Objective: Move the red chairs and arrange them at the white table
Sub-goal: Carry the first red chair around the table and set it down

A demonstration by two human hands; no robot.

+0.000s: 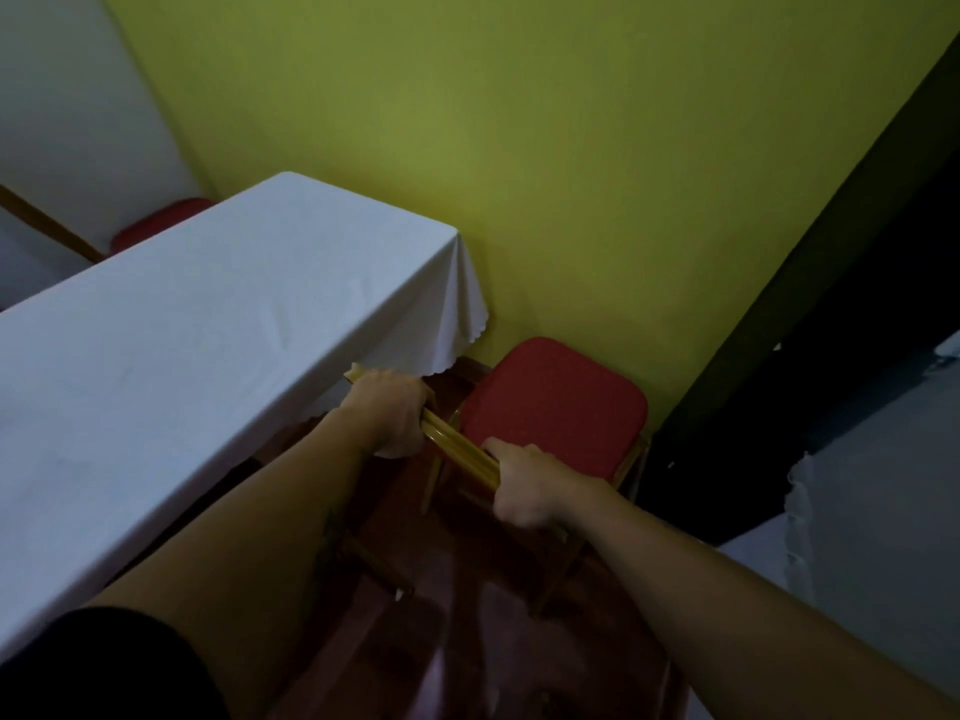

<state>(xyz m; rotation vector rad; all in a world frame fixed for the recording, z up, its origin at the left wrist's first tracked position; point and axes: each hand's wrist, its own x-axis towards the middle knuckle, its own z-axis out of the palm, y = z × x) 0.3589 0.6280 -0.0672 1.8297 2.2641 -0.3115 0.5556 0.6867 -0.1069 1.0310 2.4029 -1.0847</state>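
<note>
My left hand [393, 414] and right hand [525, 485] are both clamped on the red chair's [556, 402] gold backrest, seat just beyond them, beside the white counter [182, 366] corner; it needs tucking in.

This looks like a banquet or function room. A long worktop [171, 356] is draped in a white tablecloth with a scalloped hem, and red padded banquet chairs [556, 402] with gold metal frames stand against a plain yellow-green wall [519, 148]. More white draped cloth [857, 511] shows at the right, over a dark red floor [498, 641].
</note>
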